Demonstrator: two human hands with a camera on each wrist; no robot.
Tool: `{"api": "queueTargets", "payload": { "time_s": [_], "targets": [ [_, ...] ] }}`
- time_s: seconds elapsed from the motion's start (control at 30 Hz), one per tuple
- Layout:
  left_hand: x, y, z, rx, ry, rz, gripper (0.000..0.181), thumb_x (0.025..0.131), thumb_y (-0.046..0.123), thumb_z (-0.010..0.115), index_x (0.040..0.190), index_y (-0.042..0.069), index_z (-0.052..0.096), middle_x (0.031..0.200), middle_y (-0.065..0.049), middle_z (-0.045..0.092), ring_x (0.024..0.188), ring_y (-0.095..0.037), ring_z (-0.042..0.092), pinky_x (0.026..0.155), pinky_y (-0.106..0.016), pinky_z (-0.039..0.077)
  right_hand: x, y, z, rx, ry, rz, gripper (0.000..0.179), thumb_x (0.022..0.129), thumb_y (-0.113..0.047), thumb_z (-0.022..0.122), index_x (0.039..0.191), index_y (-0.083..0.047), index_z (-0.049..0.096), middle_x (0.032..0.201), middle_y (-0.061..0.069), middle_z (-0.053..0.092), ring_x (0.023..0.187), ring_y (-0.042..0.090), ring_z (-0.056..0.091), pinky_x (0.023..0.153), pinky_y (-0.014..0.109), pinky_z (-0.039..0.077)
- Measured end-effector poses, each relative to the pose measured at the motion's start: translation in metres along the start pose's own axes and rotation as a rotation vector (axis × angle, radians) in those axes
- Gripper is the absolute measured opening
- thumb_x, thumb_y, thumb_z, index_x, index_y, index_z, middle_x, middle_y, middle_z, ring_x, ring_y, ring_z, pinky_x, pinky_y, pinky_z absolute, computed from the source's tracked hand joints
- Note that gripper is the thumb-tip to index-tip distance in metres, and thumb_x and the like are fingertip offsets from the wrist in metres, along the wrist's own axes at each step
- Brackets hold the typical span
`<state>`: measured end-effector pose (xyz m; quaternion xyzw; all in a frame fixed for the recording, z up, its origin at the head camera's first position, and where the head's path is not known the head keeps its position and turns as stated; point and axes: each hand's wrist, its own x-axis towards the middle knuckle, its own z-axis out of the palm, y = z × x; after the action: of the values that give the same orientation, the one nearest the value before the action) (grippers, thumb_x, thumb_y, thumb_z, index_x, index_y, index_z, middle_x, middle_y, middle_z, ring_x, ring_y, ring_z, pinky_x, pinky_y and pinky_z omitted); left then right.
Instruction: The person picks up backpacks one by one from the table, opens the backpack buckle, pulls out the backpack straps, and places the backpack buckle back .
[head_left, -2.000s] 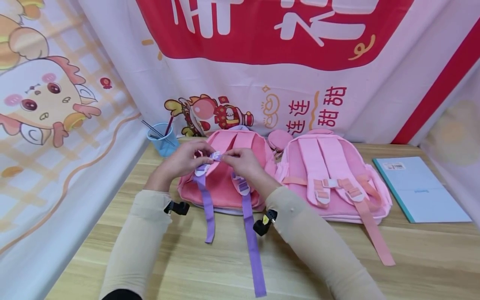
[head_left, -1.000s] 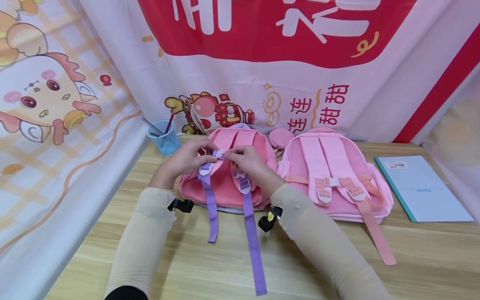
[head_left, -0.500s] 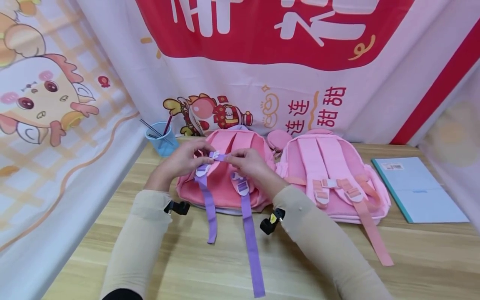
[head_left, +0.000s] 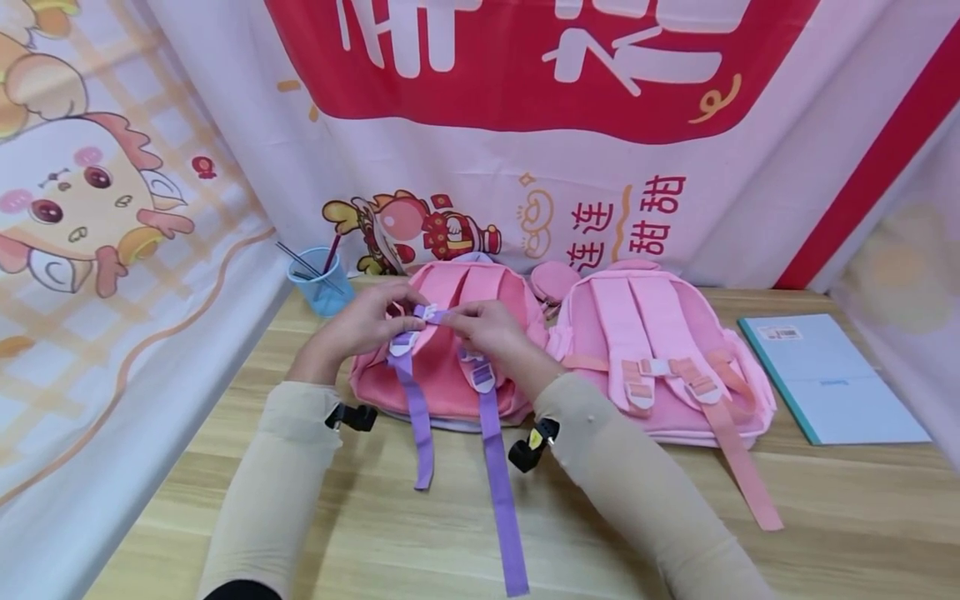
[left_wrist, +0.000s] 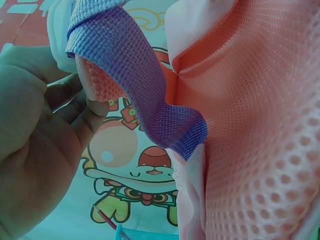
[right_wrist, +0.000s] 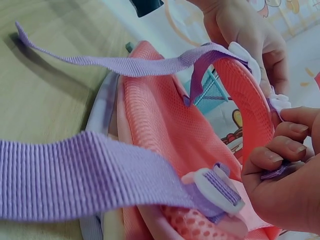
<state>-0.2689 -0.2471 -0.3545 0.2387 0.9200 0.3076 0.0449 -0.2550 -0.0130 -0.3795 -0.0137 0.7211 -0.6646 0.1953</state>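
Observation:
A coral-pink backpack [head_left: 438,392] lies on the table with its shoulder straps up. My left hand [head_left: 367,321] holds its left shoulder strap and pinches a small white buckle [head_left: 430,312] on the chest strap. From that buckle runs a short purple webbing strap [head_left: 438,318], its other end pinched by my right hand [head_left: 491,329]. The left wrist view shows the left hand [left_wrist: 35,120] on the strap, the chest buckle out of sight. In the right wrist view, purple webbing shows inside the curled fingers of the right hand [right_wrist: 290,175]. Two purple strap tails [head_left: 504,500] hang toward the front.
A lighter pink backpack [head_left: 600,333] lies to the right, a round pink pouch [head_left: 555,281] between the two. Farther right is a light-blue notebook [head_left: 840,383]. A blue mesh cup [head_left: 322,292] with pens stands at the back left. Printed cloth hangs behind.
My right hand drew slightly away to the right along the short webbing half a second ago and is now a little closer to the buckle again. My left hand keeps its hold.

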Motion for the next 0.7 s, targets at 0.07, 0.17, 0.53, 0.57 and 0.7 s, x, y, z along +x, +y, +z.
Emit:
{"api": "queueTargets", "payload": {
  "time_s": [0.07, 0.17, 0.53, 0.57, 0.7],
  "targets": [
    [0.0001, -0.0002, 0.0001, 0.002, -0.003, 0.005, 0.029, 0.101, 0.020, 0.077, 0.129, 0.016, 0.073, 0.126, -0.006, 0.071, 0.113, -0.029, 0.063, 0.100, -0.049, 0.055, 0.0011, 0.0006, 0.0025, 0.027, -0.009, -0.018, 0.026, 0.103, -0.023, 0.075, 0.122, -0.007, 0.080, 0.072, -0.003, 0.053, 0.058, 0.011, 0.047, 0.063, 0.029, 0.041],
    [0.0004, 0.0002, 0.0001, 0.001, -0.004, 0.012, 0.028, 0.101, 0.019, 0.078, 0.129, 0.016, 0.074, 0.127, -0.006, 0.072, 0.115, -0.029, 0.063, 0.102, -0.051, 0.055, 0.0027, 0.0013, 0.0055, 0.063, -0.019, -0.036, 0.026, 0.103, -0.020, 0.075, 0.123, -0.003, 0.079, 0.067, -0.005, 0.048, 0.056, 0.011, 0.043, 0.061, 0.029, 0.038],
    [0.0025, 0.0016, 0.0021, 0.009, -0.011, 0.020, 0.027, 0.101, 0.018, 0.078, 0.128, 0.014, 0.074, 0.130, -0.008, 0.072, 0.121, -0.030, 0.062, 0.108, -0.054, 0.052, 0.0035, 0.0000, 0.0060, 0.044, -0.026, -0.013, 0.026, 0.104, -0.021, 0.073, 0.123, -0.005, 0.080, 0.067, -0.004, 0.051, 0.059, 0.014, 0.044, 0.060, 0.029, 0.037],
    [0.0022, 0.0019, 0.0022, 0.011, -0.010, 0.021, 0.027, 0.101, 0.018, 0.078, 0.128, 0.015, 0.074, 0.130, -0.008, 0.072, 0.121, -0.030, 0.062, 0.108, -0.054, 0.053, 0.0029, 0.0002, 0.0048, 0.044, -0.029, -0.012, 0.025, 0.104, -0.021, 0.073, 0.123, -0.005, 0.080, 0.069, -0.003, 0.053, 0.060, 0.014, 0.045, 0.060, 0.029, 0.037],
    [0.0011, 0.0018, 0.0022, 0.000, -0.006, 0.017, 0.027, 0.101, 0.019, 0.077, 0.128, 0.016, 0.074, 0.130, -0.007, 0.071, 0.120, -0.030, 0.062, 0.106, -0.054, 0.054, 0.0005, 0.0002, -0.0011, 0.048, -0.052, -0.003, 0.023, 0.105, -0.024, 0.072, 0.117, -0.006, 0.079, 0.072, 0.000, 0.057, 0.061, 0.015, 0.049, 0.061, 0.028, 0.041]
  ]
}}
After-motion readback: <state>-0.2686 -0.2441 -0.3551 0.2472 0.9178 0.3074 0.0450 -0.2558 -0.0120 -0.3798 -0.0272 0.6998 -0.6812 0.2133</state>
